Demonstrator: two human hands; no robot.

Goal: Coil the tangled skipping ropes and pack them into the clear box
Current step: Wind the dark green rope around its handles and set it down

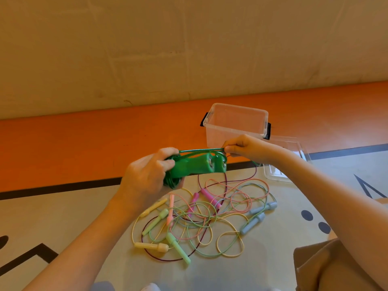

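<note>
My left hand (147, 177) grips the two dark green handles (197, 164) of a green skipping rope, with coiled loops of its cord bunched under the palm. My right hand (243, 147) pinches a stretch of the same green cord (199, 150) and holds it taut above the handles. The clear box (235, 124) stands open and empty on the orange floor just behind my right hand. On the pale mat below my hands lies a tangle of pastel ropes (201, 219) with yellow, pink, light green and blue-grey handles.
The box's clear lid (287, 160) lies flat to the right of the box, partly behind my right forearm. A wall rises behind the orange strip. My knee in tan cloth (336, 267) fills the bottom right corner.
</note>
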